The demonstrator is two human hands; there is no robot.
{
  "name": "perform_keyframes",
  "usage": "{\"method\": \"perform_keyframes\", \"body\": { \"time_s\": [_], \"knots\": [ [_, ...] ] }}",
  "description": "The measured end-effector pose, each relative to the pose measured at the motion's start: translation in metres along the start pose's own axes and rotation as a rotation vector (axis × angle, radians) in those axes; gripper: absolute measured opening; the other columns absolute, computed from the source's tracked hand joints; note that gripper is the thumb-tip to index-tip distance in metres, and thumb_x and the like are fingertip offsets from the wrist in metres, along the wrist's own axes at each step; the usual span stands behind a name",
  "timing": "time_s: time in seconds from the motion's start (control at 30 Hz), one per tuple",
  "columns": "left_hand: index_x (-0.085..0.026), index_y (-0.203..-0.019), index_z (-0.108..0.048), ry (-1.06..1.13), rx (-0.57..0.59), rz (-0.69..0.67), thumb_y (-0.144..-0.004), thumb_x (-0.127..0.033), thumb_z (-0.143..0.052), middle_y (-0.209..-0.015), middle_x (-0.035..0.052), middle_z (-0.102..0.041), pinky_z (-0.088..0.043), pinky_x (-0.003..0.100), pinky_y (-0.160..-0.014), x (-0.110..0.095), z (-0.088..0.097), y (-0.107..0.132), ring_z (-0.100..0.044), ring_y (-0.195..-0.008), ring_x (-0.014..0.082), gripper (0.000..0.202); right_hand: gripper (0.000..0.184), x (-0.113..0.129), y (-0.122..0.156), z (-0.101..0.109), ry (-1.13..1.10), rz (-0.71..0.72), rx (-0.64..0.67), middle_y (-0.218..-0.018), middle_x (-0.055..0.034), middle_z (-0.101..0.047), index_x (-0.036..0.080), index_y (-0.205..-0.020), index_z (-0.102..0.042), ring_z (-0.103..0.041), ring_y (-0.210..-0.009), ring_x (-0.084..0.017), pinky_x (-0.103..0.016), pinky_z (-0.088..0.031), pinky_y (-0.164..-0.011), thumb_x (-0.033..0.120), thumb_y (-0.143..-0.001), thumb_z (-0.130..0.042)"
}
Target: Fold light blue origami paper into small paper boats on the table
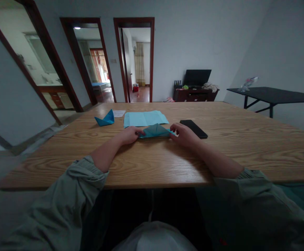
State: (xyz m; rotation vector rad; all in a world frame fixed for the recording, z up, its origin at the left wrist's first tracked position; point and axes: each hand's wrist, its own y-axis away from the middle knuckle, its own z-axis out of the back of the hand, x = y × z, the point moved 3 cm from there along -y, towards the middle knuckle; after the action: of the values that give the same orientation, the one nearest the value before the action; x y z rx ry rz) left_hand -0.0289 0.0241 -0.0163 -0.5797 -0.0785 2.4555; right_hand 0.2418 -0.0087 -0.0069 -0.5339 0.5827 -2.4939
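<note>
A teal folded paper piece [155, 131] lies on the wooden table [167, 157] between my hands. My left hand [130, 134] pinches its left tip, fingers closed. Its right tip is held by my right hand [183, 134], also with closed fingers. Just behind it lies a light blue sheet of paper [144, 118], flat and creased. A finished blue paper boat [105, 119] stands to the back left.
A black phone [194, 128] lies right of my right hand. A small white slip [119, 113] sits beside the boat. Behind the table are a black side table [274, 94], a dark TV cabinet [196, 93] and open doorways.
</note>
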Motion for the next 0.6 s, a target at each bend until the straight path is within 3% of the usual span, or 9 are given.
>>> {"method": "perform_keyframes", "body": {
  "time_s": [0.2,0.6],
  "knots": [
    [-0.023,-0.106,-0.069,-0.024,0.018,-0.001,-0.075,-0.016,-0.045,-0.083,0.0014,-0.068,-0.042,0.021,-0.067,-0.0013,-0.0002,-0.0002,-0.057,-0.069,0.013,0.039,0.029,0.002,0.0005,-0.0021,0.062,0.025,0.062,-0.097,-0.0061,-0.059,0.022,-0.105,-0.061,-0.055,-0.074,-0.016,-0.026,-0.041,-0.071,0.025,-0.077,-0.058],
    [-0.021,-0.11,-0.065,-0.022,0.022,0.015,-0.077,-0.023,-0.047,-0.07,0.0009,-0.061,-0.038,0.021,-0.06,-0.0022,-0.001,0.0005,-0.052,-0.061,0.0123,0.038,0.017,-0.0013,0.0,-0.0034,0.084,0.038,0.054,-0.09,-0.0057,-0.057,0.021,-0.089,-0.061,-0.054,-0.076,-0.017,-0.027,-0.041,-0.071,0.028,-0.075,-0.06]
  ]
}}
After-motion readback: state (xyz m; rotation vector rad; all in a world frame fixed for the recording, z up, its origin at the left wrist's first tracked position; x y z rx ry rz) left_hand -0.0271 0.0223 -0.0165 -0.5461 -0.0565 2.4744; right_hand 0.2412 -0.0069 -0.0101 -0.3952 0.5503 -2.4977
